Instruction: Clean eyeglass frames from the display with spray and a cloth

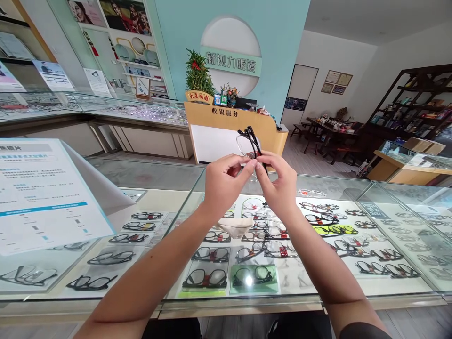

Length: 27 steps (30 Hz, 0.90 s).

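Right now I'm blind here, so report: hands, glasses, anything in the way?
Left hand and right hand: both pinching glasses. Glasses raised above display case. Pale cloth below; nothing seen blocking either hand.

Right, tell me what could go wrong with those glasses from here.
The black-armed eyeglasses might slip: the bare left hand and bare right hand pinch them well above the clear glass countertop, so a drop could scratch or chip them. Also, with fingers this close, the rounded clear lens could pick up smudges.
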Available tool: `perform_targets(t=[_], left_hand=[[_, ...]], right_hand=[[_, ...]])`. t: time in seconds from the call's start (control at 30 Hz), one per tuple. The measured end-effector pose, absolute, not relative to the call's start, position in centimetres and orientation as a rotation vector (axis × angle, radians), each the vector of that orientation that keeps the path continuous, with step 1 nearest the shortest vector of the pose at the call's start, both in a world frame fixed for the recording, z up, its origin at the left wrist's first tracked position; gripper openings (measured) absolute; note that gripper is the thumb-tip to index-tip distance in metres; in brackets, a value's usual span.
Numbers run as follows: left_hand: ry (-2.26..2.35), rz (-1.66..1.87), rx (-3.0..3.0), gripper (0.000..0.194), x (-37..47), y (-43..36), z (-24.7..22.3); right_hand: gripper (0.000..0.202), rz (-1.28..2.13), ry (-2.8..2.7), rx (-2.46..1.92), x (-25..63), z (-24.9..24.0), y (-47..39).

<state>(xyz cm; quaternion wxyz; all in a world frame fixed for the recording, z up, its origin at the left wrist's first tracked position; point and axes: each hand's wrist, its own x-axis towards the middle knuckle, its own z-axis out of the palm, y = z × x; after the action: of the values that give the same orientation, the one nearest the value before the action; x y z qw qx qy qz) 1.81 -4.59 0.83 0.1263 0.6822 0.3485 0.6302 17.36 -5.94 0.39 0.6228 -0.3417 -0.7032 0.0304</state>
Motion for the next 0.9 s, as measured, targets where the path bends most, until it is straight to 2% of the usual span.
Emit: perform_targets(t=[0.2,0.33,0.4,0.5,0.57,0.67,0.73,0.87,0.9], left_hand=[[1.010,1.784,1.866,0.019,1.2,-3.6,1.2],[1.030,1.735,1.876,0.019,0.5,-3.1,1.8],[1.040,1.717,1.903,0.019,0.2,-3.1,2.0],[1.056,1.682,1.988,0.018,-0.1,-3.0,1.9],[1.061,1.649,2.063,0.016,0.0,-2.9,1.7],[1.067,1.560,2.150,0.016,0.5,-2.8,1.4],[1.077,1.466,2.206,0.018,0.9,-2.8,1.2],[1.092,1.304,2.334,0.023,1.5,-2.7,0.7],[1.098,1.276,2.354,0.023,1.6,-2.6,0.5]], right_hand=[[0.017,0.087,-1.688,-0.844,17.3,0.8,-7.0],[0.010,0.071,-1.744,-0.841,18.3,1.7,-7.8],[0.005,0.031,-1.721,-0.875,20.3,2.0,-7.3],[0.011,-0.156,-1.592,-1.090,26.3,1.2,-5.1],[0.012,-0.260,-1.489,-1.363,32.0,-0.2,-3.4],[0.021,-0.211,-1.414,-1.901,41.0,-3.3,-2.2],[0.027,-0.151,-1.360,-2.075,46.2,-5.7,-2.6],[0.025,-0.080,-1.237,-2.375,52.8,-10.6,-4.4],[0.037,-0.076,-1.206,-2.428,53.9,-11.7,-4.7]])
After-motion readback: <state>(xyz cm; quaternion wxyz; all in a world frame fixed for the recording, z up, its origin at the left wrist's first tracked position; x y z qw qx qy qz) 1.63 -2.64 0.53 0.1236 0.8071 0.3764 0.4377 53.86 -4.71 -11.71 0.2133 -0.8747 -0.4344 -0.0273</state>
